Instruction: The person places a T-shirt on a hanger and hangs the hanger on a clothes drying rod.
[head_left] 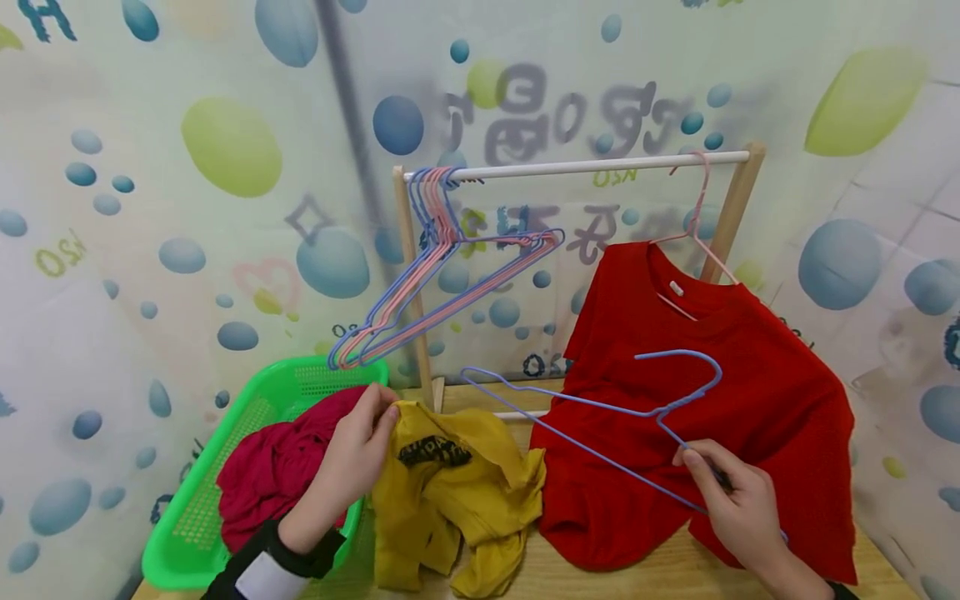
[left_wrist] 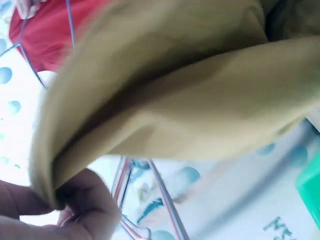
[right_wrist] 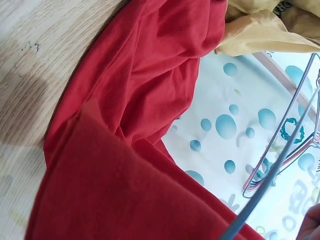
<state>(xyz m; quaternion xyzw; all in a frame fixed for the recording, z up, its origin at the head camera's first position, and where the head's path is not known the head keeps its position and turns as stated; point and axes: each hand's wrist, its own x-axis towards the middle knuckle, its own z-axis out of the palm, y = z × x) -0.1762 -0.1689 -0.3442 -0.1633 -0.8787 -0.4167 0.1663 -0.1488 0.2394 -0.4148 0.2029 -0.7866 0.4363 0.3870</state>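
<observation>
Between its thumb and fingers my left hand (head_left: 358, 446) pinches the top edge of a mustard-yellow garment (head_left: 480, 467) with a dark print. The cloth hangs in folds down to the table, and in the left wrist view it fills much of the picture. My right hand (head_left: 731, 500) grips a blue clothes hanger (head_left: 577, 400) by one arm, its hook upward and its other end pointing left toward the yellow garment. Behind the right hand, a red T-shirt (head_left: 697, 367) hangs on a pink hanger (head_left: 702, 208) from the rack.
A white rail (head_left: 570, 167) on wooden posts carries several blue and pink hangers (head_left: 442, 258) at its left end. At the left, a green basket (head_left: 180, 500) holds a crumpled crimson garment (head_left: 281, 467). All stand on a wooden table (head_left: 570, 575) before a patterned curtain.
</observation>
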